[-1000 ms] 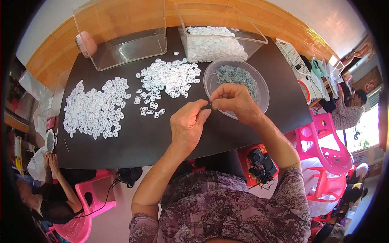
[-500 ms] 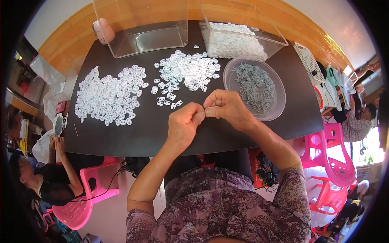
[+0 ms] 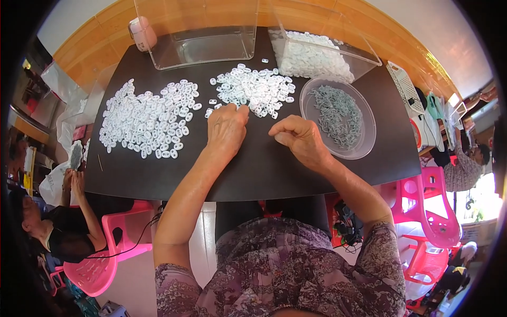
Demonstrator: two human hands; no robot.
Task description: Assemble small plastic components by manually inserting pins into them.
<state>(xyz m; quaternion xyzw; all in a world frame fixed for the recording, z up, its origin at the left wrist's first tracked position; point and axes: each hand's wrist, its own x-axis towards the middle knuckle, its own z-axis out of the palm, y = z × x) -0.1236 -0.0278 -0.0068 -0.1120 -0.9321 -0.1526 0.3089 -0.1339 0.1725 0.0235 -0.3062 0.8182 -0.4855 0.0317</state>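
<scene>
My left hand (image 3: pixel 228 129) reaches to the near edge of a middle pile of small white oval plastic pieces (image 3: pixel 257 87). Its fingers curl down together there, and the fingertips are hidden. To its right, my right hand (image 3: pixel 302 138) hovers above the dark table, thumb and forefinger pinched; anything between them is too small to make out. Beside that hand stands a round clear tub (image 3: pixel 368 132) of small grey screws (image 3: pixel 338 115). On the left spreads a larger pile of white oval pieces with two dark holes each (image 3: pixel 145 119).
An open clear bin (image 3: pixel 206 63) stands at the back of the dark table (image 3: pixel 264 179). Right of it, another clear bin holds many white pieces (image 3: pixel 311 57). A pink container (image 3: pixel 142 34) is at the back left. People sit on either side; pink chairs (image 3: pixel 430 211) stand right.
My hands were together over the table and are now apart. The left moved forward and left to the middle pile; the right shifted slightly right. The view tilted slightly.
</scene>
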